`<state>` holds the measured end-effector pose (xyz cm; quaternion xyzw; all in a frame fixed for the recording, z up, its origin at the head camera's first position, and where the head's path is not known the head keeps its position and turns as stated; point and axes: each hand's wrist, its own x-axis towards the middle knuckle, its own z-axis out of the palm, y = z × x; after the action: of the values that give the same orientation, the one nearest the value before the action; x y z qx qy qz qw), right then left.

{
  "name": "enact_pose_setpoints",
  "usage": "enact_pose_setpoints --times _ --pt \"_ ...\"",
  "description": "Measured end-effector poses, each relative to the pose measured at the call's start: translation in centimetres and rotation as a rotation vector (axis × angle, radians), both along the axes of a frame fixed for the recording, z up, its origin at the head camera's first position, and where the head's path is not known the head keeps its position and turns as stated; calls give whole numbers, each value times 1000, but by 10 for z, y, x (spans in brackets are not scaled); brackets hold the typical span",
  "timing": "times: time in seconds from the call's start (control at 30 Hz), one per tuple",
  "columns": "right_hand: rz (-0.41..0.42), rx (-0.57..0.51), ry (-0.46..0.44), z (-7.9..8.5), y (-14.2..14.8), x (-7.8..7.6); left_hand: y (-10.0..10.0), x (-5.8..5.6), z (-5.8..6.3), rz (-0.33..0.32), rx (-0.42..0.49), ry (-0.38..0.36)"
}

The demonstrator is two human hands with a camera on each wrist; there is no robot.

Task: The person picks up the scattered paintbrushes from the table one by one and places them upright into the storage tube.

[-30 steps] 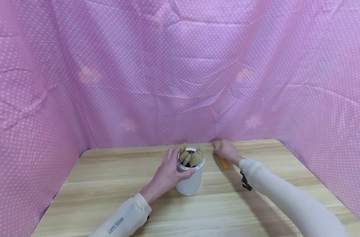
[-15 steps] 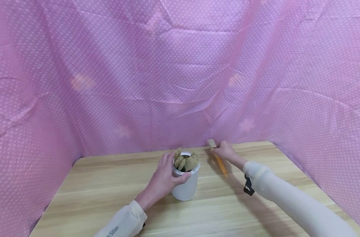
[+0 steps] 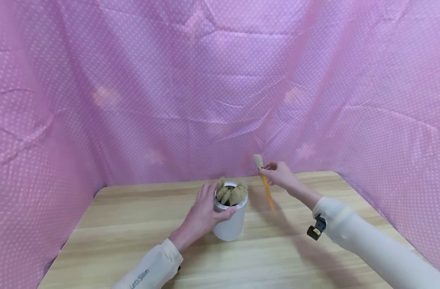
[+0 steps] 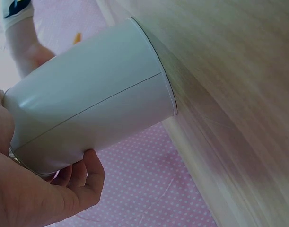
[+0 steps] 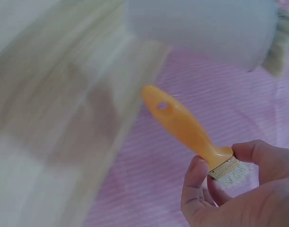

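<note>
A white cylindrical can [image 3: 228, 224] stands upright on the table, packed with several tan bristly tufts [image 3: 231, 194] that stick up past its rim. My left hand [image 3: 204, 212] grips the can near the top, thumb on the near side and fingers around the far left. To the right of it, my right hand [image 3: 282, 176] pinches a paintbrush [image 5: 179, 120] by the metal band. Its yellow-orange handle hangs down and its pale bristles [image 3: 258, 160] point up. The brush is apart from the can. What lies under the tufts inside the can is hidden.
The light wood table [image 3: 140, 224] ends at a back edge close beyond the can. Pink dotted cloth [image 3: 191, 120] hangs behind it and along both sides. A small black device [image 3: 316, 228] is strapped to my right wrist.
My right hand has lifted the paintbrush up from the back of the table, and more of its handle and bristles shows. My left hand stays on the can.
</note>
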<state>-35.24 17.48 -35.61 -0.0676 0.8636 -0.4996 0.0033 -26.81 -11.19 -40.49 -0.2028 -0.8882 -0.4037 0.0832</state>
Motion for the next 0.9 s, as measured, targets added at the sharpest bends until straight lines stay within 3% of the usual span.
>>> enact_pose_setpoints --times 0.2,0.4,0.53,0.73,0.9 --pt "79 -96 -12 36 -7 15 1 1 2 2 9 -1" --pt "150 -331 -25 72 -21 36 2 1 1 -5 -8 -4" --pt "193 -490 33 92 -32 49 2 0 1 -10 -2 10" --pt "198 -644 222 102 -42 52 2 1 4 -4 -10 14" --pt "188 -630 301 96 -46 50 3 3 4 -2 -19 8"
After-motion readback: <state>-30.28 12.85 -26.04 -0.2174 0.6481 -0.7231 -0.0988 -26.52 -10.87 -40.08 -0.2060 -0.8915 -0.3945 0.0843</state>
